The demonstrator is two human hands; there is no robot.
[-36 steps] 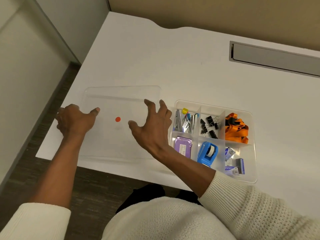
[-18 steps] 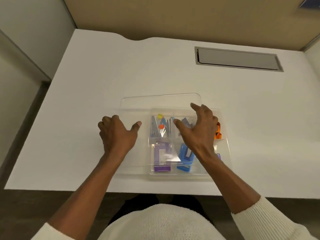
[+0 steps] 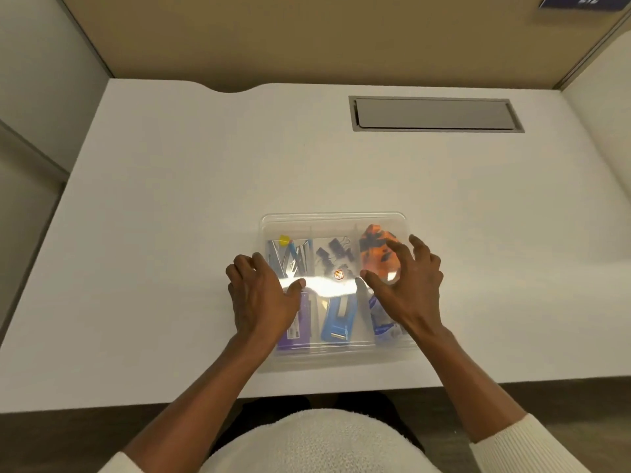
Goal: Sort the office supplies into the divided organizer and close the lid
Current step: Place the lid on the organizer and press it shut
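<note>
Two bare hands press flat on the clear plastic lid [image 3: 336,220] that lies over a transparent divided organizer [image 3: 341,361], which sits near the front edge of a wide white desk [image 3: 170,199]. At the desk's far side, a grey rectangular cable hatch [image 3: 435,114] is set into the surface, well apart from the box. The left hand [image 3: 261,295] rests on the lid's left side, fingers spread and grasping nothing; the right hand [image 3: 409,288] is on the right side, fingers splayed apart and likewise clamped on nothing. White knit sleeves [image 3: 519,442] cover both forearms near the bottom of the frame. Seen through the lid, an orange and black lanyard [image 3: 375,249] fills the far right compartment, a blue tape dispenser [image 3: 336,320] lies in the near middle one, and a purple box [image 3: 298,327] occupies the near left, partly under the left hand. Black binder clips [image 3: 336,252] sit in the far middle section, beside silver and blue items [image 3: 290,257] in the far left that are too blurred to identify. A small round orange sticker [image 3: 339,274] marks the lid's centre, at the edge of a bright band of glare.
</note>
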